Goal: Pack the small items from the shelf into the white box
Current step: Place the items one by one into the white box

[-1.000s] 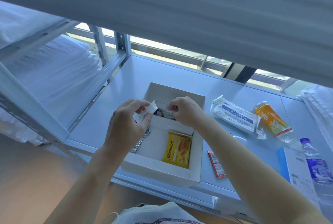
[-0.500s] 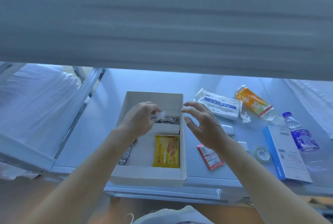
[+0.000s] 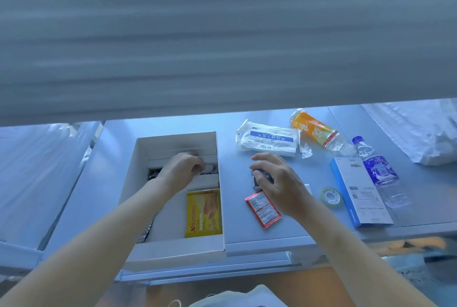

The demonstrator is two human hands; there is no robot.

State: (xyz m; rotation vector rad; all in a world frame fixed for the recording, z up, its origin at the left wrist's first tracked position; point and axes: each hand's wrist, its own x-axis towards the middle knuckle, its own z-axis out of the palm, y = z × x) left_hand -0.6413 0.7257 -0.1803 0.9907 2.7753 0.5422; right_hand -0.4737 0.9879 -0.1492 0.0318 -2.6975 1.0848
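The open white box (image 3: 173,253) sits on the shelf (image 3: 259,240) at its front edge. Inside lie a yellow snack packet (image 3: 204,212), a metal watch band (image 3: 148,230) along the left wall, and dark small things at the far end. My left hand (image 3: 183,170) is down in the far end of the box, its curled fingers pinching a small white packet (image 3: 209,167). To the right of the box, my right hand (image 3: 279,183) arches over a small dark packet (image 3: 263,177) on the shelf, thumb and fingers closing round it.
A red sachet (image 3: 263,208) lies just below my right hand. Farther right are a tape roll (image 3: 331,196), a blue-and-white carton (image 3: 358,190), a water bottle (image 3: 378,168), an orange drink bottle (image 3: 314,130) and a white gauze pack (image 3: 268,138). The upper shelf board (image 3: 222,47) overhangs low.
My left hand has lowered the white packet into the box's far end. My right hand has left the box and moved right onto the dark packet. My head has tilted down.
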